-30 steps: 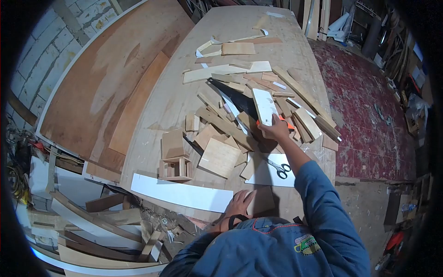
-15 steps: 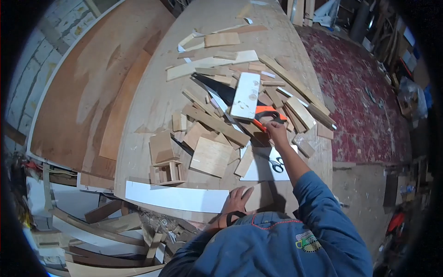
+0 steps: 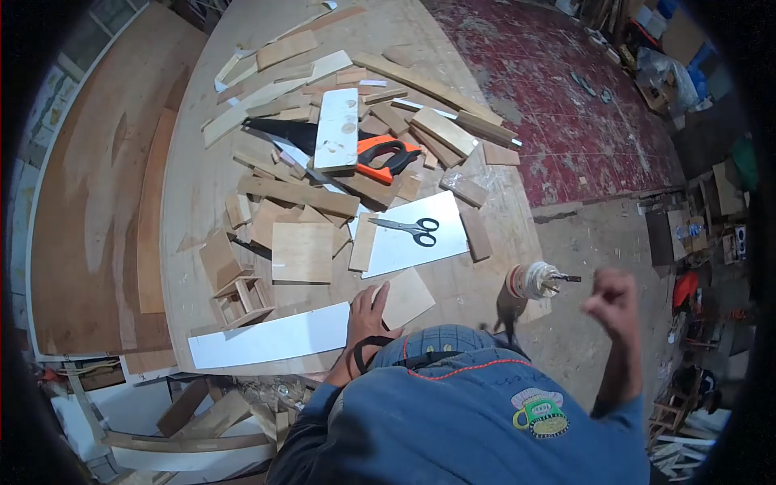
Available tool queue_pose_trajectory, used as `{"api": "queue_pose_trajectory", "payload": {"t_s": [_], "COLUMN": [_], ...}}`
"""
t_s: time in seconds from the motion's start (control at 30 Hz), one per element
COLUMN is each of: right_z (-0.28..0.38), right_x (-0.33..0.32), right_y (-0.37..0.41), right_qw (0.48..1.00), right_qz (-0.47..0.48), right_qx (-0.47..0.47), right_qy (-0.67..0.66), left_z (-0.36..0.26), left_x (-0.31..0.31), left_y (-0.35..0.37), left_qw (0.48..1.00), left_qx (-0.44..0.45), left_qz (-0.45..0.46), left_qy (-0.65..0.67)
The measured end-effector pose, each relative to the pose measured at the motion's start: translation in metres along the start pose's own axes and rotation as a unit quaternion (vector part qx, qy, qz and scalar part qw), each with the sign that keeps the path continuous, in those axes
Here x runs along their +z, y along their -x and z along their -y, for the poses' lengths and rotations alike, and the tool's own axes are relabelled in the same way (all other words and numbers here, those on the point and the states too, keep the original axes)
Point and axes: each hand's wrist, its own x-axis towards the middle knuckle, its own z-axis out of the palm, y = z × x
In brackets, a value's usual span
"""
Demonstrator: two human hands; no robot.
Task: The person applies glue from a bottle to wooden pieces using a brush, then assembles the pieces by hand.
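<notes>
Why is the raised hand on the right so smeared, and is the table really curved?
Head view: the right hand is motion-blurred, while the scissors and left hand look sharp. Head view: the fisheye lens bows the table edges, and the corners are black vignette.

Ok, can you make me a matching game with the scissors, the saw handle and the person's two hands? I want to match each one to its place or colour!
Things:
1. scissors
2. saw handle
3. left hand
4. right hand

Places or colours:
A. orange
B. up in the air, off to the side
C. lying on a white sheet
D. flat on a small wooden board

Right pairs: 1-C, 2-A, 3-D, 4-B.
</notes>
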Motion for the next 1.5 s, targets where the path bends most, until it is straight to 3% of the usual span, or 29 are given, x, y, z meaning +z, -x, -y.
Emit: {"api": "queue_pose_trajectory", "payload": {"t_s": [0.07,0.1,0.17,0.23,0.3,0.37,0.43,0.5,0.57,0.7,0.77,0.8,0.83,0.93,1.0,1.1,1.2,1.43,1.5], "right_z": [-0.036,-0.067,-0.144,-0.205,-0.23,-0.281,-0.281,-0.275,-0.27,-0.245,-0.223,-0.222,-0.215,-0.222,-0.228,-0.216,-0.17,-0.183,-0.185], "right_x": [-0.005,-0.004,0.009,0.045,0.089,0.116,0.122,0.128,0.132,0.137,0.135,0.134,0.133,0.131,0.135,0.15,0.165,0.141,0.131], "right_y": [0.028,0.04,0.069,0.077,0.059,0.041,0.025,0.004,-0.024,-0.101,-0.131,-0.145,-0.155,-0.162,-0.141,-0.104,-0.085,-0.093,-0.079], "right_qw": [0.956,0.905,0.911,0.979,0.982,0.987,0.988,0.984,0.979,0.969,0.973,0.974,0.981,0.99,0.942,0.991,0.969,0.967,0.943], "right_qz": [0.09,0.138,0.078,-0.053,-0.153,-0.15,-0.144,-0.162,-0.189,-0.247,-0.229,-0.204,-0.157,-0.104,-0.25,-0.041,-0.044,-0.01,0.007], "right_qx": [0.219,0.302,0.291,0.123,0.102,0.061,0.019,0.073,0.066,-0.013,0.001,0.053,0.103,0.069,-0.02,0.121,0.035,0.031,0.042], "right_qy": [0.173,0.266,0.283,0.154,-0.036,0.006,0.049,-0.019,-0.037,-0.03,0.014,0.088,0.057,0.062,0.221,0.05,0.241,0.254,0.329], "left_z": [-0.004,-0.006,-0.005,-0.004,-0.003,-0.005,-0.01,-0.012,-0.012,-0.018,-0.023,-0.026,-0.031,-0.042,-0.045,-0.045,-0.05,-0.045,-0.045], "left_x": [0.001,0.001,0.007,0.012,0.013,0.01,0.002,-0.002,-0.004,-0.002,-0.002,0.0,-0.001,0.005,0.008,0.018,0.022,0.023,0.02], "left_y": [0.001,0.001,0.004,0.004,0.006,0.006,0.006,0.007,0.007,0.011,0.012,0.011,0.009,0.01,0.008,0.01,0.009,0.006,0.011], "left_qw": [1.0,0.999,1.0,0.999,0.999,0.999,0.999,0.999,0.998,0.997,0.996,0.997,0.997,0.997,0.998,0.999,0.999,0.999,0.999], "left_qx": [-0.007,-0.017,-0.007,-0.003,-0.01,-0.009,0.005,0.008,0.008,0.002,-0.004,-0.005,-0.004,-0.027,-0.031,-0.02,-0.026,-0.023,-0.048], "left_qz": [-0.004,-0.009,-0.012,-0.022,-0.023,-0.031,-0.032,-0.046,-0.063,-0.081,-0.086,-0.079,-0.072,-0.059,-0.041,-0.036,-0.024,-0.002,-0.025], "left_qy": [0.012,0.026,0.026,0.029,0.04,0.033,0.03,0.024,0.019,-0.001,-0.012,-0.004,0.004,0.03,0.031,0.028,0.039,0.034,0.008]}}
